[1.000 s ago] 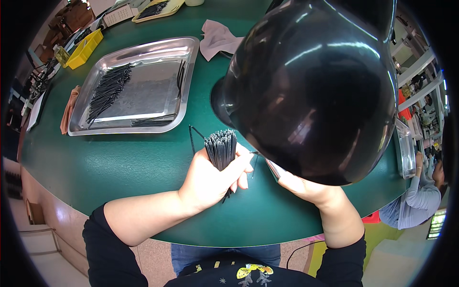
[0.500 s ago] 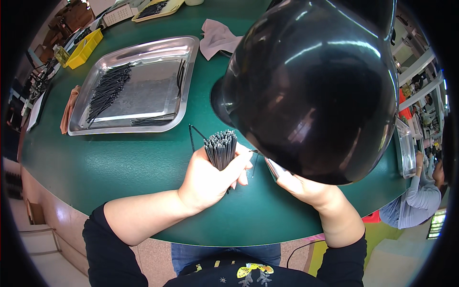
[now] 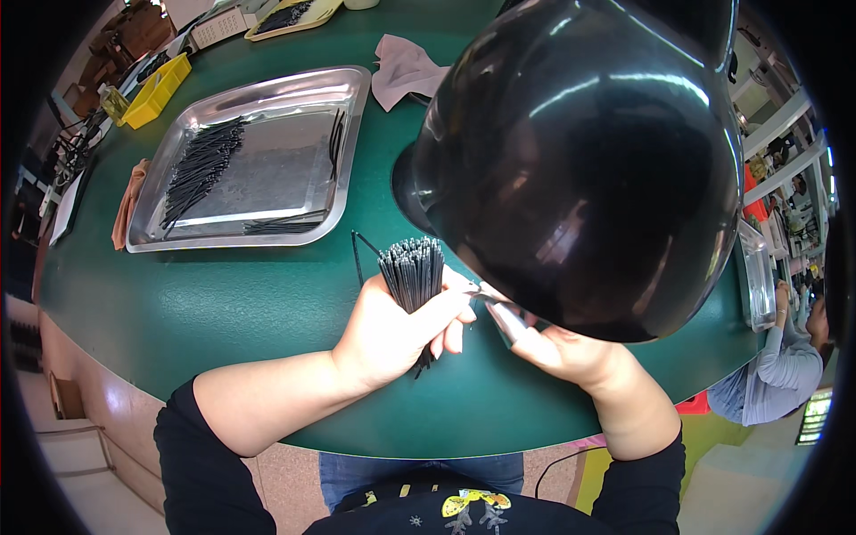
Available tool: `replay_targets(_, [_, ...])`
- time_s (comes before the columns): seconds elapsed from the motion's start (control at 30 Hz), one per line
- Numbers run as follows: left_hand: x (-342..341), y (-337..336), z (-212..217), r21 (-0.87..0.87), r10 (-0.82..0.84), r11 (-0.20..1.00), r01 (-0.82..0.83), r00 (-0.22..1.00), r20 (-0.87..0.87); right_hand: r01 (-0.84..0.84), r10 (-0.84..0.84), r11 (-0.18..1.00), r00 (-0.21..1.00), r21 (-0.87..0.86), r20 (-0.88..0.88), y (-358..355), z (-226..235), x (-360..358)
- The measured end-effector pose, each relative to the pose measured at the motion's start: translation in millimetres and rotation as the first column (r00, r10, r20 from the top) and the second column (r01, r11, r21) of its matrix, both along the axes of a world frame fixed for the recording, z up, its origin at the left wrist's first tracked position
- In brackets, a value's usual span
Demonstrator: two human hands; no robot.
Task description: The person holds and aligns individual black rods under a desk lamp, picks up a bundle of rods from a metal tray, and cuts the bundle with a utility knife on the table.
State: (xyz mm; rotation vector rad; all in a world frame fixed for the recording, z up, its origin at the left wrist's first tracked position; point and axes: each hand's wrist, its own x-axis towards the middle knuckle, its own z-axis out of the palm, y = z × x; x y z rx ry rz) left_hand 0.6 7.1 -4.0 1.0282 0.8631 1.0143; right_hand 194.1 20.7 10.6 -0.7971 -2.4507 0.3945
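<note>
My left hand point(image 3: 388, 325) is closed around an upright bundle of thin black wires point(image 3: 413, 272) with silvery tips. One bent black wire point(image 3: 358, 257) sticks out at the left of the bundle. My right hand point(image 3: 571, 352) is closed on a shiny silver metal tool point(image 3: 506, 321), whose narrow end reaches the thumb and fingertips of my left hand. Its exact kind is unclear. A large glossy black hood point(image 3: 580, 169) hangs over my right hand and hides part of its fingers and the tool.
A steel tray point(image 3: 352, 169) with black wires point(image 3: 205, 160) lies at the left on the green table point(image 3: 267, 303). A grey cloth point(image 3: 401, 71), a brown cloth point(image 3: 132, 203) and a yellow bin point(image 3: 159, 91) are around it. At the far right, another person's sleeve point(image 3: 789, 379) shows.
The silver tool has shifted left and up, and its tip now meets my left fingertips. The wire bundle has tilted slightly, with its lower ends showing below my left hand.
</note>
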Motion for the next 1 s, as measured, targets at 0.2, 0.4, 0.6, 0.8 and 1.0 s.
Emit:
replay_targets(0.2, [1, 0, -1, -0.039, 0.043, 0.998, -0.042, 0.998, 0.039, 0.104, -0.261, 0.934, 0.853, -0.341, -0.453, 2, 8, 4])
replay_targets(0.4, [0, -1, 5, 0.036, -0.005, 0.999, 0.003, 0.998, 0.067, 0.019, -0.047, 0.936, 0.996, -0.352, -0.070, 3, -1, 9])
replay_targets(0.6, [1, -1, 7, 0.023, 0.004, 1.000, -0.005, 0.998, 0.058, 0.051, -0.030, 0.695, 0.999, -0.718, 0.042, 6, -9, 13])
replay_targets(0.8, [1, -2, 5, 0.028, 0.019, 0.999, -0.021, 0.997, 0.074, 0.110, -0.021, 0.755, 0.989, -0.646, 0.144, 5, -1, 9])
replay_targets(1.0, [1, -2, 2, 0.054, 0.052, 0.997, -0.054, 0.998, 0.043, 0.169, -0.080, 0.824, 0.980, -0.541, 0.184, 3, 3, 4])
